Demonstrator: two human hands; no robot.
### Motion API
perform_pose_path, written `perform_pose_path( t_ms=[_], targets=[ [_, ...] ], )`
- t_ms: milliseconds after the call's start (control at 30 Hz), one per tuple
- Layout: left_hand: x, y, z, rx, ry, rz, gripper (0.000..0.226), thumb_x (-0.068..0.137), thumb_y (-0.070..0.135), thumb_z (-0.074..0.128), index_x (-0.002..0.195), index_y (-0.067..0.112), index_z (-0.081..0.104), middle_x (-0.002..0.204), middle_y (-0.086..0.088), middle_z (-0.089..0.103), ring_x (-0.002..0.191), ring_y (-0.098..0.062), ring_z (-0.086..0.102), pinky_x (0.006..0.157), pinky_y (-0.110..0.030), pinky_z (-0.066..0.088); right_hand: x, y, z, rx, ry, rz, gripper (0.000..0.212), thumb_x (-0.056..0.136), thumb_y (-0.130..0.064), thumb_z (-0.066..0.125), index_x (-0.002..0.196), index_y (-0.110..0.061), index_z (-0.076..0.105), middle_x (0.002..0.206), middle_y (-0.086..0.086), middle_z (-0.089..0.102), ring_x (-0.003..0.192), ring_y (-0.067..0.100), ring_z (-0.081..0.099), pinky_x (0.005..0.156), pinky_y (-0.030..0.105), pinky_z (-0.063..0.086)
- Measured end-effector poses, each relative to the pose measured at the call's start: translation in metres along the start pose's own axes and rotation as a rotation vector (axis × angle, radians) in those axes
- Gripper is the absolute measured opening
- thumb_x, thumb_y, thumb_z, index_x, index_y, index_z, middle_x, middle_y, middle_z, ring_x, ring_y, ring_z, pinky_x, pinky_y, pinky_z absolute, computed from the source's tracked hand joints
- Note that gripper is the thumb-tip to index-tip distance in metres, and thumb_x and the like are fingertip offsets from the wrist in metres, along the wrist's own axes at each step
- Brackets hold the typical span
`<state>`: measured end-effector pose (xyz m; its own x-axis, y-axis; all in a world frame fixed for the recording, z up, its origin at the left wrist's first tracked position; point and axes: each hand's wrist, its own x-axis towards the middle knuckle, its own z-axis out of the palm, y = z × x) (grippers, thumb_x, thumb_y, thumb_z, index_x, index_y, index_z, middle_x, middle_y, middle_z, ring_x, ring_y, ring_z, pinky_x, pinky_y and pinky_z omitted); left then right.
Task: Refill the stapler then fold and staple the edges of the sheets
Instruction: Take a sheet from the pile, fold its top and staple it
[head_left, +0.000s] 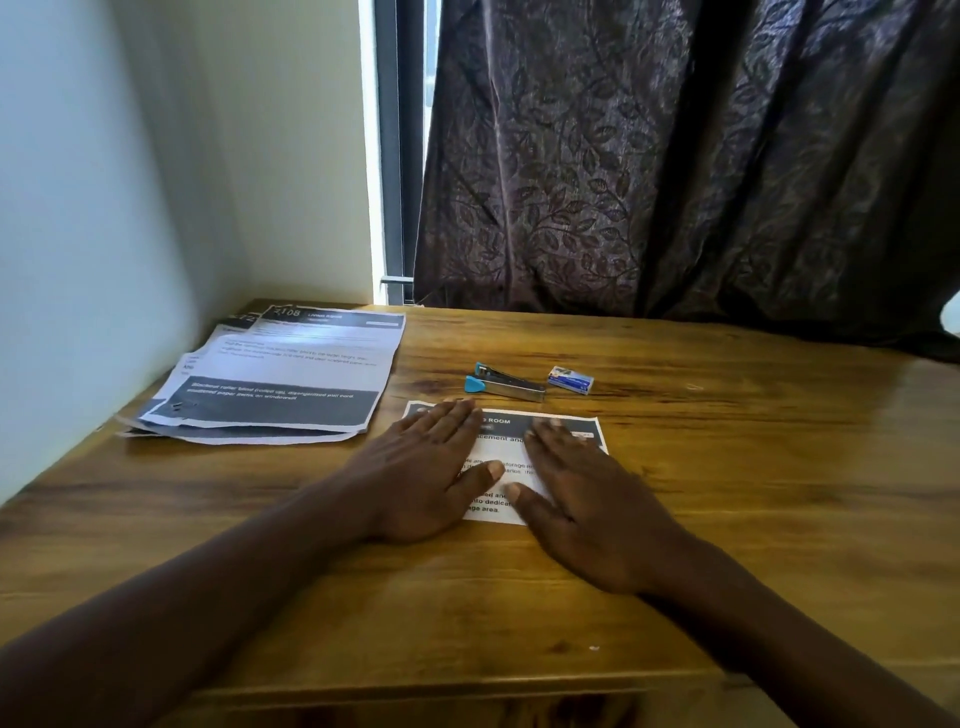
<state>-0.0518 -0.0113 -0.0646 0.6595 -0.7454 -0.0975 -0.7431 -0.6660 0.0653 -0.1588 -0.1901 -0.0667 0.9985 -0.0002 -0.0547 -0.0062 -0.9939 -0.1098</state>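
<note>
The wooden surface (727, 467) carries a loose stack of sheets (280, 374) at my far left. In front of me, one sheet (511, 451) that looks folded lies under my left hand (421, 478) and right hand (587, 509). Both are spread flat and press it, gripping nothing. Just past its far edge lies the stapler (506, 383), long axis left to right, blue end nearest my left fingertips. The staple box (570, 379) sits beside its right end.
</note>
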Motion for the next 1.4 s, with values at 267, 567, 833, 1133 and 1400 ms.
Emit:
perform_pose_path(
  t_ms=[267, 567, 833, 1133, 1400],
  targets=[
    [-0.001, -0.003, 0.001, -0.006, 0.021, 0.012, 0.08, 0.099, 0.068, 0.013, 0.16, 0.023, -0.01, 0.17, 0.002, -0.013, 0.156, -0.012, -0.011, 0.128, -0.038, 0.0, -0.008, 0.0, -0.002, -0.075, -0.079, -0.032, 0.071, 0.105, -0.057, 0.014, 0.161, -0.024, -0.014, 0.169, -0.004, -0.021, 0.153, 0.006, -0.02, 0.126, 0.031, -0.009],
    [0.0, -0.006, 0.002, -0.009, 0.015, 0.034, 0.094, 0.084, 0.077, 0.001, 0.16, 0.024, -0.012, 0.169, 0.005, -0.015, 0.155, -0.009, -0.012, 0.126, -0.034, -0.003, -0.043, 0.031, -0.011, -0.135, -0.112, 0.062, 0.062, 0.109, -0.043, 0.013, 0.159, -0.024, -0.018, 0.168, -0.007, -0.024, 0.151, 0.004, -0.028, 0.126, 0.035, -0.014],
    [-0.001, -0.004, 0.0, -0.013, 0.026, 0.032, 0.092, 0.086, 0.077, 0.004, 0.16, 0.025, -0.01, 0.169, 0.005, -0.013, 0.156, -0.01, -0.009, 0.126, -0.034, -0.001, -0.066, 0.057, -0.017, -0.043, -0.076, 0.148, 0.062, 0.106, -0.048, 0.012, 0.159, -0.028, -0.013, 0.169, -0.011, -0.018, 0.149, 0.0, -0.026, 0.122, 0.027, -0.015],
    [-0.004, -0.001, -0.002, -0.067, 0.078, 0.018, 0.094, 0.087, 0.08, 0.015, 0.162, 0.025, 0.001, 0.171, 0.004, -0.003, 0.157, -0.013, 0.001, 0.125, -0.034, 0.005, 0.02, -0.005, -0.013, 0.284, 0.233, 0.052, 0.059, 0.108, -0.038, 0.039, 0.162, -0.024, 0.019, 0.171, -0.007, 0.013, 0.156, 0.007, 0.006, 0.124, 0.031, 0.012],
    [-0.001, -0.001, -0.004, -0.036, 0.001, 0.012, 0.115, 0.071, 0.093, 0.014, 0.161, 0.024, -0.004, 0.17, 0.003, -0.009, 0.157, -0.013, -0.007, 0.127, -0.039, 0.0, 0.055, -0.009, -0.002, 0.13, 0.132, 0.137, 0.057, 0.11, -0.041, 0.029, 0.161, -0.018, 0.019, 0.171, 0.0, 0.014, 0.157, 0.015, 0.01, 0.124, 0.033, 0.011]
  ],
)
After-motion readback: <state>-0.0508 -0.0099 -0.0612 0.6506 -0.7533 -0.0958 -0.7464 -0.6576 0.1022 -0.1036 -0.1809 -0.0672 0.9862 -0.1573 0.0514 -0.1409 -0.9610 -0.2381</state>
